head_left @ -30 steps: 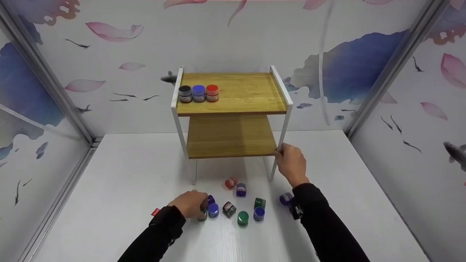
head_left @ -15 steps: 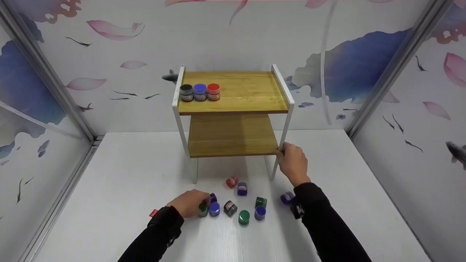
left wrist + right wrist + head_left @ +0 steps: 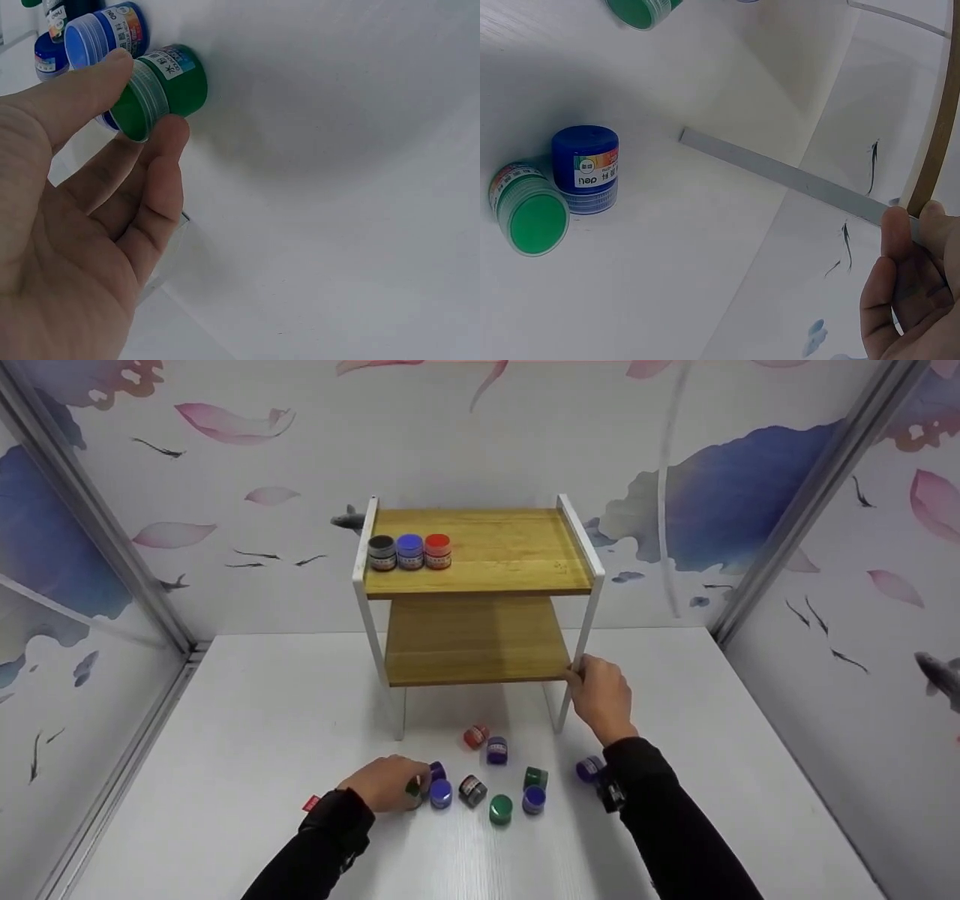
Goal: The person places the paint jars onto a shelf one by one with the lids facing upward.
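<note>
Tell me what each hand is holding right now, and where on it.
The left hand pinches a green paint jar by its sides, between thumb and finger. The right hand grips the shelf rack at its front right white leg, by the lower shelf.

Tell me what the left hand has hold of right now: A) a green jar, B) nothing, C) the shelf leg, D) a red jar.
A: the left hand pinches a green jar between thumb and fingers just above the white table, while the right hand grips the shelf at its front right leg.
</note>
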### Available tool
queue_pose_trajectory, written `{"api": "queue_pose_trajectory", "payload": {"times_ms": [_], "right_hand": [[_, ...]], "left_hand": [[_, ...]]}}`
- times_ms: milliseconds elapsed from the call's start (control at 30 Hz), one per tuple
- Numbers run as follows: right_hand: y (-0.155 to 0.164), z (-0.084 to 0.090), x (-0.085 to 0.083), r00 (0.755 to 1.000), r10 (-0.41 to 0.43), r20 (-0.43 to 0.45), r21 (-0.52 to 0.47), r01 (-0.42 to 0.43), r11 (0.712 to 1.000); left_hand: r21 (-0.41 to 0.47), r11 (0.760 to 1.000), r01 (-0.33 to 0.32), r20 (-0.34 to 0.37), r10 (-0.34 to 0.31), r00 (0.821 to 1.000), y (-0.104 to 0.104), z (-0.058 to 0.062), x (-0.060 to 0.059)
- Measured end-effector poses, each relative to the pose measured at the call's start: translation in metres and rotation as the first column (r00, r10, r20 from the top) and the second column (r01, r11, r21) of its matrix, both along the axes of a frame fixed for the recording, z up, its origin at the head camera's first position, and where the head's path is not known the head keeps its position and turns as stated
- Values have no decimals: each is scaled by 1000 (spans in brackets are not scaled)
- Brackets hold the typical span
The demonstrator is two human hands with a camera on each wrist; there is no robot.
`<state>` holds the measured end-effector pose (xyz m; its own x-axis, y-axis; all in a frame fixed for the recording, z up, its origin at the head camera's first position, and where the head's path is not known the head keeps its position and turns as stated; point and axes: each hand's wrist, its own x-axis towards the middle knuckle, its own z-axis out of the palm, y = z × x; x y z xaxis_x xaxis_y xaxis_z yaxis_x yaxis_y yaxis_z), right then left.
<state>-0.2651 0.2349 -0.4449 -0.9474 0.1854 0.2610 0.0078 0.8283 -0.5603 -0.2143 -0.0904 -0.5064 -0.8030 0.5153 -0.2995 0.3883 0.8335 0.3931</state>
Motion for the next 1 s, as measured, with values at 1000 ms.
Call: {"api": "queue_pose_trajectory", "payload": {"times_ms": [1000], "right_hand": [[0, 0, 0, 1000, 4, -19, 13, -4, 1000]], "left_hand": [[-21, 999, -24, -35, 23, 999, -4, 2, -3]]}}
